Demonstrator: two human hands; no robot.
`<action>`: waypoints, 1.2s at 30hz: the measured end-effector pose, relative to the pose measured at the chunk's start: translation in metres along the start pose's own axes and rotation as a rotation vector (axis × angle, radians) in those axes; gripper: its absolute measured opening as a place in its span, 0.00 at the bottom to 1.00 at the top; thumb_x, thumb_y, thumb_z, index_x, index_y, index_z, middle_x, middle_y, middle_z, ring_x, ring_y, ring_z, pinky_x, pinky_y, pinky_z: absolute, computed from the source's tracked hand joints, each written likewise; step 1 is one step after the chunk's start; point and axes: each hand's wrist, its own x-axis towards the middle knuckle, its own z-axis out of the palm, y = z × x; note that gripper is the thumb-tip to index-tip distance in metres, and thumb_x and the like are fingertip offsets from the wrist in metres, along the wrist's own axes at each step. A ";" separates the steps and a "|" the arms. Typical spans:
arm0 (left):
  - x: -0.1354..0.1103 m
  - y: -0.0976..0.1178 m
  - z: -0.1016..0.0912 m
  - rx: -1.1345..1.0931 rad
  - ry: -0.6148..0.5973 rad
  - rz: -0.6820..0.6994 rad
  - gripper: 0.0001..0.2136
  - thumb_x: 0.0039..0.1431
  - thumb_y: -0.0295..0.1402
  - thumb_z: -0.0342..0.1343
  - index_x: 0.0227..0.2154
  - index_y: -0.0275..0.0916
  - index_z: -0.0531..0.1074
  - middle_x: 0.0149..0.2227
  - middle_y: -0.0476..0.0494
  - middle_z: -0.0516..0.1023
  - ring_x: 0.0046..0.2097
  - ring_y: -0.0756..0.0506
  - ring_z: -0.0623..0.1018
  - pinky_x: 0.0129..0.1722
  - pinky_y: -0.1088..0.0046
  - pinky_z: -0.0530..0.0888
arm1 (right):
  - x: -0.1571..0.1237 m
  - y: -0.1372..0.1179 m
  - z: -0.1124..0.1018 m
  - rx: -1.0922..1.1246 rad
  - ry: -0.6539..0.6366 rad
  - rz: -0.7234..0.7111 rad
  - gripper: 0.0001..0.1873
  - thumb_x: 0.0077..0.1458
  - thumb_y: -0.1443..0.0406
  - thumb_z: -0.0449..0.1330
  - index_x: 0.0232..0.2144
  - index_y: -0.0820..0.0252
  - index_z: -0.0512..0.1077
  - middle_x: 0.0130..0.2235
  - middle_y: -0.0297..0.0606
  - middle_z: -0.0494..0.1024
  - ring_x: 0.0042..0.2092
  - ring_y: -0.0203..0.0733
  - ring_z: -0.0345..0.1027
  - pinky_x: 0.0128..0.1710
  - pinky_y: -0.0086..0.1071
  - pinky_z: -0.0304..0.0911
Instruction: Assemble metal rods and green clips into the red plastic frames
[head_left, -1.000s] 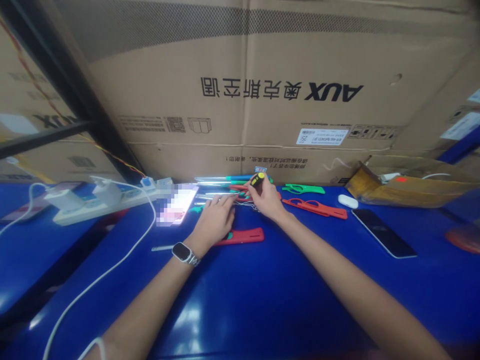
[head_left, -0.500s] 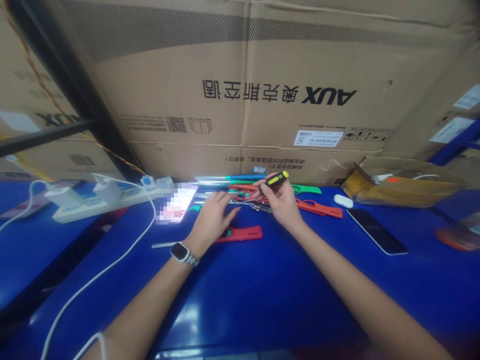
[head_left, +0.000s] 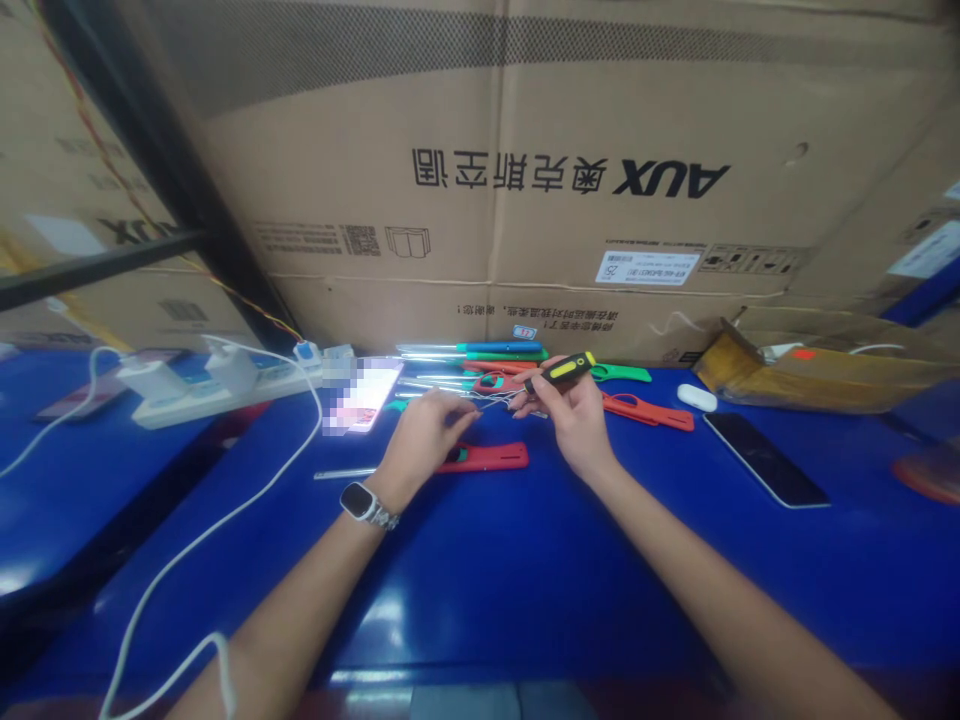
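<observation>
My right hand (head_left: pixel 581 425) grips a screwdriver (head_left: pixel 561 372) with a black-and-yellow handle, tilted with its butt up to the right; the tip is hidden by my fingers. My left hand (head_left: pixel 431 430), wearing a watch on the wrist, is closed in a pinch at the end of a thin, pale wire (head_left: pixel 495 403). The wire runs across to the fingertips of my right hand. Just below my left fingers lies a red stick lighter (head_left: pixel 491 457) with a long metal tube. Behind both hands are several more lighters, among them a blue one (head_left: pixel 502 348) and an orange-red one (head_left: pixel 652 412).
A lit phone (head_left: pixel 371 395) lies left of the lighters, beside a white power strip (head_left: pixel 187 400) with plugs and a trailing cable. On the right are a dark phone (head_left: pixel 765 460), a white earbud case (head_left: pixel 697 397) and an open carton (head_left: pixel 817 385). A large cardboard box (head_left: pixel 337 130) stands behind.
My left fingers have closed into a pinch on the wire and the wire is raised between the hands. The screwdriver is still in my right hand. The view has shifted slightly.
</observation>
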 end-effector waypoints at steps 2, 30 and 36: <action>0.000 0.000 -0.001 -0.014 -0.001 0.017 0.05 0.61 0.33 0.60 0.33 0.40 0.79 0.32 0.45 0.81 0.35 0.44 0.75 0.35 0.68 0.69 | -0.001 0.001 0.000 0.005 -0.009 -0.019 0.18 0.56 0.56 0.64 0.39 0.55 0.60 0.37 0.34 0.79 0.28 0.36 0.75 0.28 0.31 0.74; -0.008 0.020 0.006 0.088 -0.318 0.124 0.22 0.52 0.53 0.63 0.42 0.41 0.74 0.44 0.43 0.79 0.47 0.39 0.76 0.46 0.61 0.70 | 0.002 0.018 -0.014 -0.235 -0.032 -0.073 0.15 0.61 0.53 0.58 0.41 0.53 0.60 0.27 0.28 0.75 0.22 0.34 0.70 0.22 0.29 0.68; -0.008 0.021 0.005 0.224 -0.390 0.123 0.13 0.60 0.44 0.58 0.41 0.41 0.76 0.43 0.42 0.78 0.42 0.40 0.77 0.39 0.65 0.69 | 0.000 0.014 -0.013 -0.277 -0.045 -0.087 0.13 0.62 0.54 0.58 0.42 0.53 0.60 0.26 0.28 0.74 0.21 0.34 0.69 0.21 0.29 0.67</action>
